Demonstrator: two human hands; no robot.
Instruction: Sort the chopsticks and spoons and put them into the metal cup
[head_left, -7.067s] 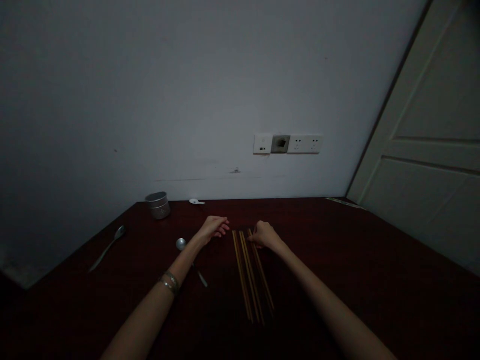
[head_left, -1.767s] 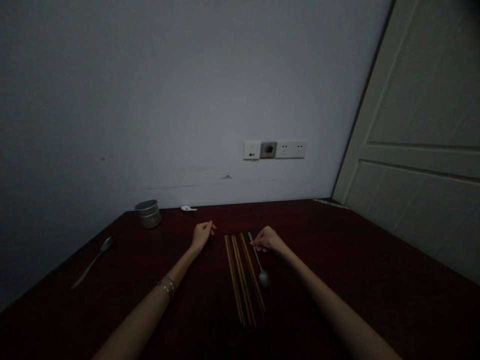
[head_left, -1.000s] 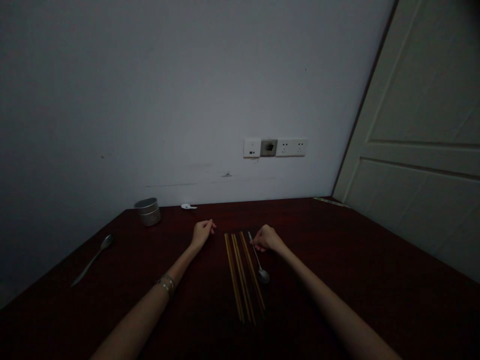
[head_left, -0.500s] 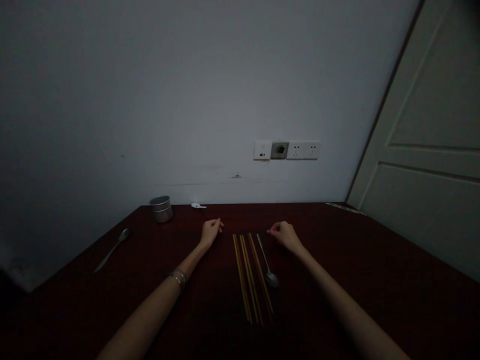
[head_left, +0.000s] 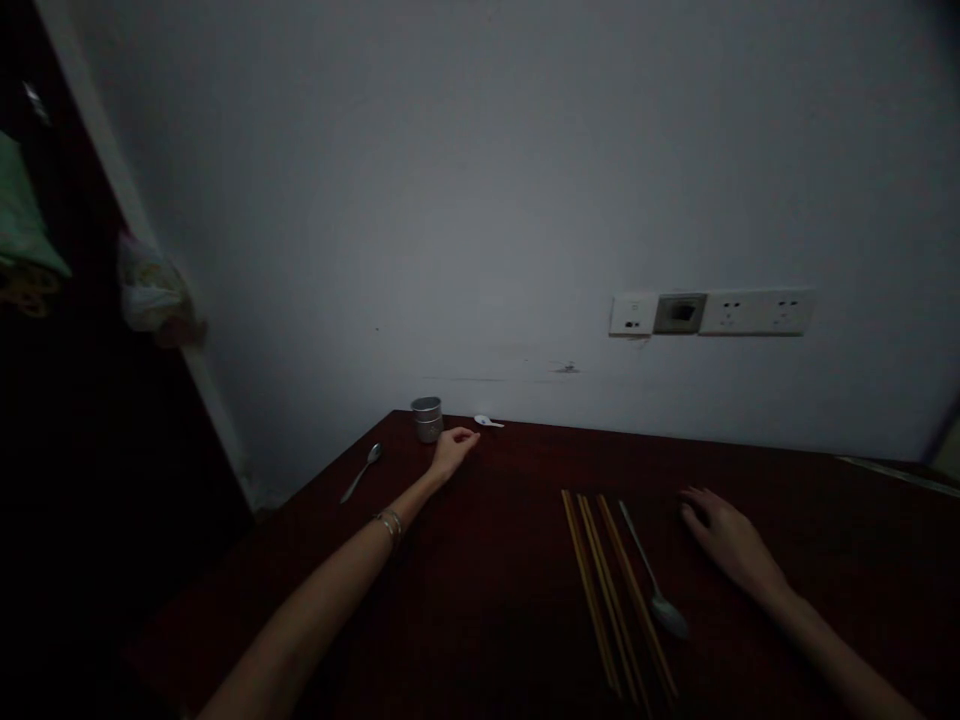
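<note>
Reaching over the far left part of the desk [head_left: 510, 560], your left hand [head_left: 452, 452] is just beside the metal cup [head_left: 430, 425], its fingertips pointing at the short white spoon [head_left: 484, 421]. You have the thumb and fingers close to one another, but I cannot tell whether they meet, nor whether the hand touches the cup. The cup stands upright near the wall [head_left: 510, 200]; faint markings on its side are too small to read. The white spoon lies to the right of the cup, close to the wall, its handle pointing right.

Your right hand [head_left: 724, 530] is palm down on the right, fingers loosely bent and thumb apart from them. To its left you have the long metal spoon [head_left: 669, 615], its bowl at the near end. Left of that lie the wooden chopsticks [head_left: 589, 590] in three narrow groups, side by side and slanting nearer toward the right. Another metal spoon [head_left: 374, 452] rests at the left edge, bowl at the far end. You wear bracelets [head_left: 388, 523] on your left wrist. Above the desk to the right, the wall carries sockets [head_left: 756, 312].
</note>
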